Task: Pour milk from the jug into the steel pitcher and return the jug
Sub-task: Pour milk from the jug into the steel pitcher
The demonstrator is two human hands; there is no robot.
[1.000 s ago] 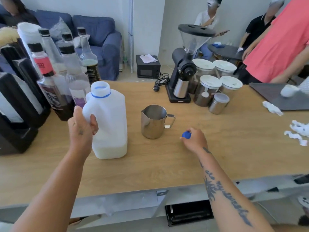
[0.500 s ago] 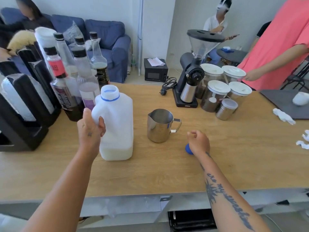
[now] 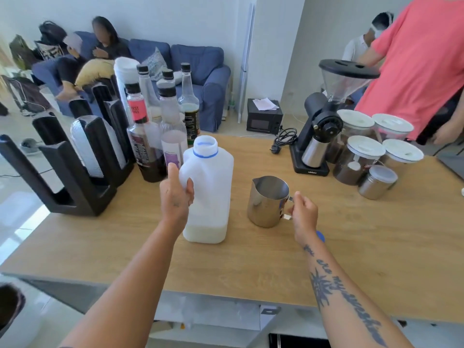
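Note:
A white plastic milk jug (image 3: 211,187) stands uncapped on the wooden counter (image 3: 364,242), with a shallow layer of milk at its bottom. My left hand (image 3: 175,194) grips its handle on the left side. Right of it stands the steel pitcher (image 3: 267,200), upright, spout to the left, nothing visible inside it. My right hand (image 3: 302,214) pinches the pitcher's handle. The jug's blue cap (image 3: 321,236) lies on the counter, mostly hidden behind my right wrist.
Syrup bottles (image 3: 150,136) and a black cup holder (image 3: 75,172) crowd the left behind the jug. A black coffee grinder (image 3: 324,126), lidded jars (image 3: 361,156) and a steel canister (image 3: 378,182) stand at back right. A person in a pink shirt (image 3: 421,66) stands beyond the counter.
My right hand has left the blue cap on the counter and moved up to the pitcher's handle. My left hand stays on the jug. My view has shifted so that everything sits further right.

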